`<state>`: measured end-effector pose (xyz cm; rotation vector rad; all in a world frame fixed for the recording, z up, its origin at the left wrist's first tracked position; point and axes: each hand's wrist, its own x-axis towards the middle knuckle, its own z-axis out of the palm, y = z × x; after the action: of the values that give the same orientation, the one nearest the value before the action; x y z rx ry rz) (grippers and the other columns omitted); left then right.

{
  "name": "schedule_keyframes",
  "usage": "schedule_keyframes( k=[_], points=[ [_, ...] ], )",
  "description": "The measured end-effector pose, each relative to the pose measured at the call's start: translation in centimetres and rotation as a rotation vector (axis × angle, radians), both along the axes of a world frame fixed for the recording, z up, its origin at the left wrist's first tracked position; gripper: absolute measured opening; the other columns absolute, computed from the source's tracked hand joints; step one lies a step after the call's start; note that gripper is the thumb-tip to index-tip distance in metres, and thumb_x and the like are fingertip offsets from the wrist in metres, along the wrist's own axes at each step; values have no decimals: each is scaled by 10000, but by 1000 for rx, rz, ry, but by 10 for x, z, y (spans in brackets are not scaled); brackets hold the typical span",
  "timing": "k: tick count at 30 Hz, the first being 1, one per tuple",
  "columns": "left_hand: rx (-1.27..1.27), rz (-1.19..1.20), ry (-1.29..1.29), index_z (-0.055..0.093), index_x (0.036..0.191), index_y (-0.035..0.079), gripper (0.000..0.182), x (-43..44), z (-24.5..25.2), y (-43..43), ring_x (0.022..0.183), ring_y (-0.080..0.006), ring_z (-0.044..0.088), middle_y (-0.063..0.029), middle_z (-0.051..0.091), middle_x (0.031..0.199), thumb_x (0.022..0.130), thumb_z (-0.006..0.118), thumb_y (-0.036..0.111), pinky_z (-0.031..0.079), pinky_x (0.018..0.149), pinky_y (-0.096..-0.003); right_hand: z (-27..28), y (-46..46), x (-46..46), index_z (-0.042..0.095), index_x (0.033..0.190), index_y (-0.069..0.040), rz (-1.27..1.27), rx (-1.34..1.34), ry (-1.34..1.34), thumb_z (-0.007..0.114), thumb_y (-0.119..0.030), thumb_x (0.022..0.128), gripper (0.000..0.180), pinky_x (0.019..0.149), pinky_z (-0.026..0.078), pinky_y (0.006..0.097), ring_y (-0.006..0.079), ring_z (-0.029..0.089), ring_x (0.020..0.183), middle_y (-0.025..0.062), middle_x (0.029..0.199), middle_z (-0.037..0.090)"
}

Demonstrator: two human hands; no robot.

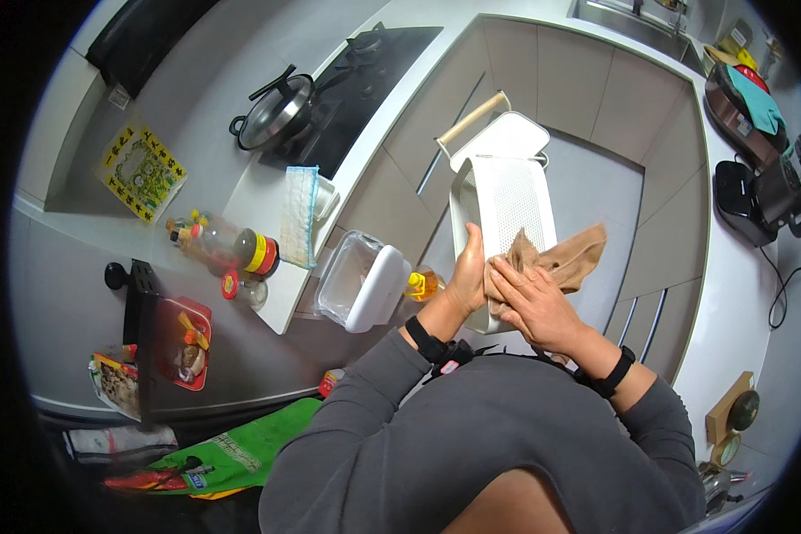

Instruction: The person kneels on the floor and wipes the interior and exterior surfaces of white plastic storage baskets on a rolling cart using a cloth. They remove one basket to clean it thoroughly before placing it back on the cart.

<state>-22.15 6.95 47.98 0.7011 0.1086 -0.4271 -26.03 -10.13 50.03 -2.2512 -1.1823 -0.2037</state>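
Observation:
A white metal basket (515, 190) with perforated panels and a wooden-bar handle (472, 119) is held out before me, above the floor. My left hand (466, 277) grips its near left side, thumb up along the edge. With its fingers spread flat, my right hand (537, 300) presses a brown cloth (577, 257) onto the perforated panel near the close end. One corner of the cloth sticks out to the right. The basket's underside and my left fingers are hidden.
At the left, a lidded pan (275, 113) sits on the black hob (367, 87). A lined white bin (377, 287) and an oil bottle (424, 285) stand close to my left arm. Along the right counter (727, 300) are a coffee-maker-like appliance (764, 200) and a trailing cord (781, 287).

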Motion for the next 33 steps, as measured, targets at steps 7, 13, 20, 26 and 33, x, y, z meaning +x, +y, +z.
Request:
schedule_keyframes(
  k=[7,13,20,26,33],
  points=[
    [37,-146,-108,386,1402,16,866,-13,1,-5,1138,-197,596,-130,567,1280,923,250,725,521,934,-323,-5,-2,80,401,1462,-68,-154,-6,-30,546,-235,939,567,1118,298,466,340,417,1330,137,1538,342],
    [536,-238,-279,553,1176,-19,375,-21,-4,-2,895,-81,563,-17,605,1015,944,649,260,478,794,-254,-3,-2,105,423,1451,-76,-189,11,123,509,-93,937,521,1108,303,466,355,428,1312,152,1522,366],
    [848,-223,-506,620,1108,-31,298,-16,-17,8,1019,-162,587,-93,645,1061,875,650,153,455,911,-304,5,-6,86,608,1153,-159,188,-143,-283,614,-197,858,297,1121,310,472,248,487,1245,25,1153,585],
    [955,-309,-510,556,1291,-19,387,-18,-32,19,879,-164,589,-115,668,1009,925,606,96,486,821,-327,38,-42,128,582,881,-129,167,-206,-483,716,-293,777,235,1064,406,383,220,549,1075,2,938,565],
    [1607,-91,-682,640,1026,24,264,-12,-26,38,773,-372,651,-195,675,840,838,699,199,486,672,-413,14,-33,95,551,794,-84,-1,-122,-413,681,-228,814,194,912,445,386,259,547,870,68,807,536]
  ],
)
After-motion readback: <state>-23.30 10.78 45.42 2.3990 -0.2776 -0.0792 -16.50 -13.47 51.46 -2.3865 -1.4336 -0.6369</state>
